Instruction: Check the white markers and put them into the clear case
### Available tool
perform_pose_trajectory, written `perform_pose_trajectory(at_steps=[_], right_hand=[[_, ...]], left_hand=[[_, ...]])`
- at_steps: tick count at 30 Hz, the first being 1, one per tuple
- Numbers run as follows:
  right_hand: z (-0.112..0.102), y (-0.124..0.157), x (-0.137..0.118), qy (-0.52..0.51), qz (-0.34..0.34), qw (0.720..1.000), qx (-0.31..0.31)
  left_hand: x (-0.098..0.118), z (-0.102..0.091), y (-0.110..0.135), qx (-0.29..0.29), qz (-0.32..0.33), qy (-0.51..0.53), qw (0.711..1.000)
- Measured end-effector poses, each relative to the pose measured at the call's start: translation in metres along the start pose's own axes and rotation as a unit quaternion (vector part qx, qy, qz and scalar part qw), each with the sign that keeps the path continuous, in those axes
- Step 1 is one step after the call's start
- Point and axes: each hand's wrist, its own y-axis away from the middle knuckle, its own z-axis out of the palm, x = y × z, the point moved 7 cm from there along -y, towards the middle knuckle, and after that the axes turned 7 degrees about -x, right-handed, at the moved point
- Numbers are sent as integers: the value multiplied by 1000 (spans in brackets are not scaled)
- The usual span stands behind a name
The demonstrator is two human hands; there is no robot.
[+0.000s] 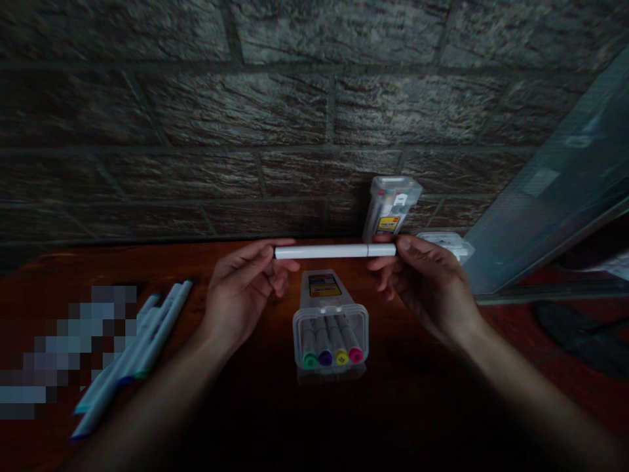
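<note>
A white marker (324,252) is held level between my two hands, above the table. My left hand (240,282) pinches its left end between thumb and fingers. The right end is gripped by the fingertips of my right hand (427,278). Below the marker, a clear plastic case (330,328) lies on the table with its open end towards me. Inside it are several markers with green, purple, yellow and pink ends. Left of my left hand, several loose white markers (152,334) lie side by side on the wood.
A second clear case (390,206) with markers stands upright against the brick wall (295,111). Behind my right hand is a clear plastic lid (449,244). The brown wooden table (265,406) borders a grey frame (540,170) on the right. Part of the left side is pixelated.
</note>
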Motion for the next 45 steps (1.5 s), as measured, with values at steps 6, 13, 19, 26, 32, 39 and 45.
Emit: perform_pose_trajectory(at_steps=[6, 13, 19, 26, 32, 39, 45], right_hand=[[-1, 0, 0, 12, -6, 1000, 8], [0, 0, -1, 19, -16, 1000, 13], [-1, -1, -1, 49, -28, 998, 21], [-1, 0, 1, 88, -43, 995, 28], [0, 1, 1, 142, -58, 988, 35], [2, 1, 2, 169, -67, 983, 20], [1, 1, 6, 134, -44, 990, 15]], left_hand=[[1, 1, 0, 5, 6, -12, 1000], [2, 3, 0, 25, 10, -34, 999], [0, 2, 1, 18, 23, -77, 997], [-1, 4, 1, 1, 38, -169, 985], [0, 8, 3, -6, 38, -228, 973], [6, 13, 4, -16, 65, -266, 962], [5, 12, 4, -15, 50, -270, 961]])
